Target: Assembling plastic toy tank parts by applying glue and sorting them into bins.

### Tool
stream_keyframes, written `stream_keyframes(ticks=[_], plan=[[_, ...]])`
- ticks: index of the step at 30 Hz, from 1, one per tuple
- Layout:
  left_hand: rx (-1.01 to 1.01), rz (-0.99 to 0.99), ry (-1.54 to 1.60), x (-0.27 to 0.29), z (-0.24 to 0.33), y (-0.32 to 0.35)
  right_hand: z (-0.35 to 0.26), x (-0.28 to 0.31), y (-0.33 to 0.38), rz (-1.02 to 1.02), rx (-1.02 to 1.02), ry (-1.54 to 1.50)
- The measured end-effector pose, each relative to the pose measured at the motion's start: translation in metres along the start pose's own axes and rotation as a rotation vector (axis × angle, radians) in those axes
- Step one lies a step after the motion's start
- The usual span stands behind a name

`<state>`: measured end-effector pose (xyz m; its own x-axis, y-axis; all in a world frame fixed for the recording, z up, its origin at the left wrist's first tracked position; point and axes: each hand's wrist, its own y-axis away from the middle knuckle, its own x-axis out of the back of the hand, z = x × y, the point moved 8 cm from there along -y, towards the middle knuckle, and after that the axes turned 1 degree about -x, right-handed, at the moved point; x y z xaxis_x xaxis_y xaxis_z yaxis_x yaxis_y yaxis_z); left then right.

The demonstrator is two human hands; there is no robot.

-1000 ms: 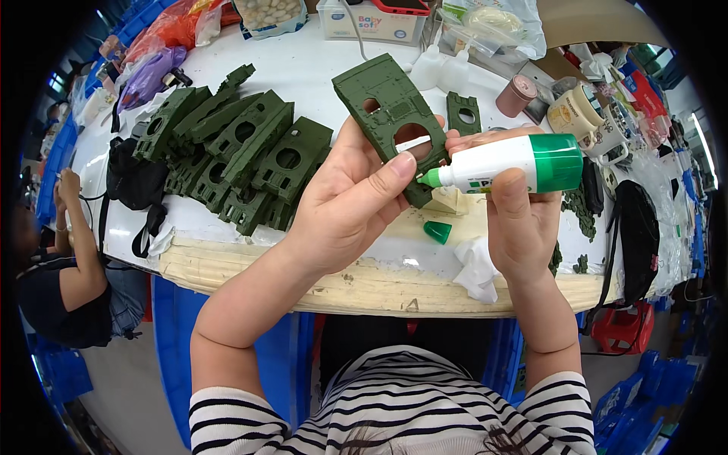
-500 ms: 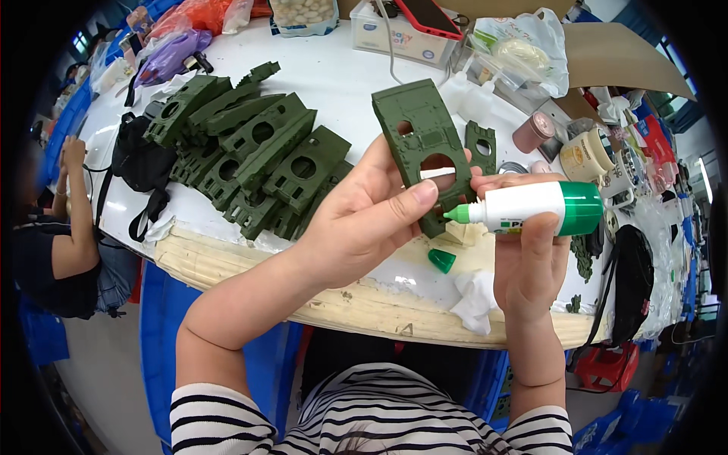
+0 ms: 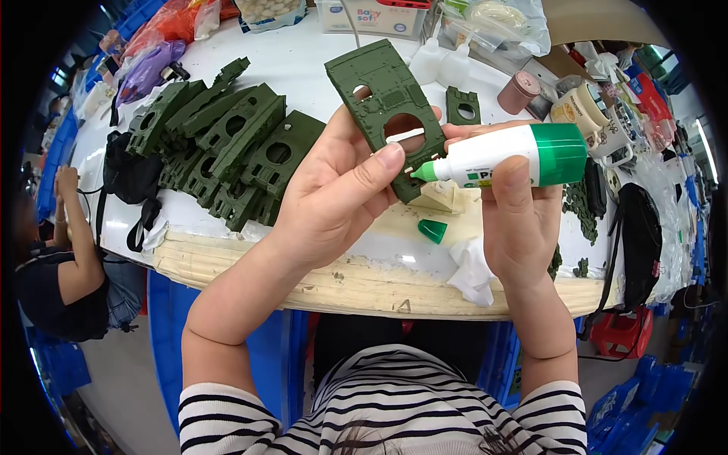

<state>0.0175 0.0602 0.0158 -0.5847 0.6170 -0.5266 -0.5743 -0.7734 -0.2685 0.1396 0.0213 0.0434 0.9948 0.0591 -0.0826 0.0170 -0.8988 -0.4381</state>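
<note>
My left hand (image 3: 337,199) holds a dark green plastic panel (image 3: 385,106) with a round hole, tilted up above the white table (image 3: 303,53). My right hand (image 3: 516,205) grips a white glue bottle (image 3: 504,157) with a green base, lying sideways. Its green nozzle tip touches the panel's lower right edge by my left thumb. The bottle's green cap (image 3: 433,230) lies on the table under my hands, beside a crumpled white tissue (image 3: 472,271).
A stack of several matching green panels (image 3: 227,148) lies at the left of the table, a small one (image 3: 462,106) behind my hands. Bags, jars, tape rolls and boxes crowd the far and right sides. Another person (image 3: 64,258) sits at lower left.
Both hands and the panel have come closer and higher in view. The bottle's tip has stayed against the panel's lower edge.
</note>
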Motion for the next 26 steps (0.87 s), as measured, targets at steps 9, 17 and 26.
stream_keyframes(ticks=[9, 17, 26], plan=[[-0.009, -0.016, -0.035, -0.0010, 0.0003, 0.0012, 0.0057, 0.0038, 0.0027, 0.022, 0.006, -0.002], [-0.009, -0.005, -0.024, 0.0003, -0.0002, 0.0011, 0.0026, -0.0004, 0.0020, 0.027, 0.012, -0.003], [-0.018, -0.022, -0.007, 0.0000, -0.0002, 0.0009, 0.0062, 0.0027, 0.0033, 0.016, -0.007, 0.028]])
